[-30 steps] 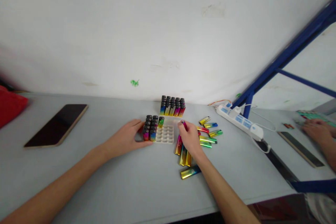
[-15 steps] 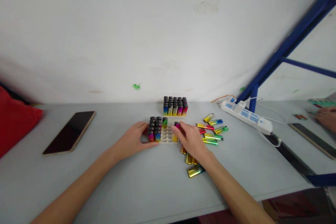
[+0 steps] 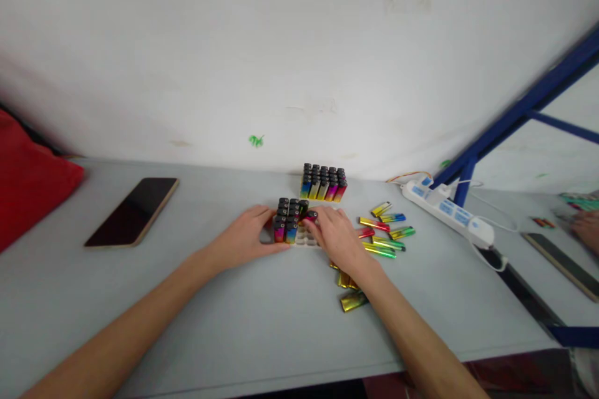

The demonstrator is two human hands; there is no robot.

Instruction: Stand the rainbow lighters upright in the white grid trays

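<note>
Upright lighters with black tops fill the left two columns of a white tray with round sockets. My left hand is curled round the tray's left end, thumb along the front and fingers behind. Between the thumb and fingers of my right hand is a lighter, its black top showing over the sockets beside the filled columns. The hand hides most of its body. Just behind it stands another lighter, partly covered.
A second block of upright lighters stands near the wall. Several loose lighters lie to the right, more under my right wrist. A phone and red cloth lie left; a power strip lies right. Another person's hand shows far right.
My right hand has brought its lighter leftward over the tray, closer to the filled columns. My left hand keeps its place at the tray's left end. The camera view has shifted slightly.
</note>
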